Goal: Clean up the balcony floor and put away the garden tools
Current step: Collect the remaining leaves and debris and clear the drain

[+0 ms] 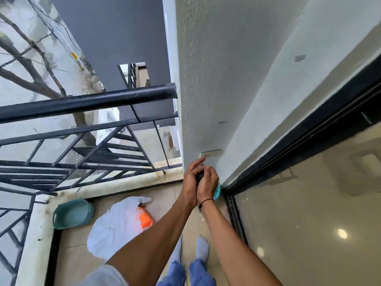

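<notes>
In the balcony corner, by the white wall (206, 89), we curl both hands around a small dark object (200, 176), left hand (190, 178) with forefinger stretched toward a wall plate (211, 154), right hand (208, 183) beside it. A teal thing (216, 191) shows behind. On the tiled floor (78, 254) lie a white bag (115, 226), orange bottle (146, 219) and teal basin (72, 213), near the black railing (82, 104).

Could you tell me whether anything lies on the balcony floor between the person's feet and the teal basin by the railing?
Yes: a white bag with an orange object at its edge lies on the floor tiles between the feet and the teal basin.
</notes>
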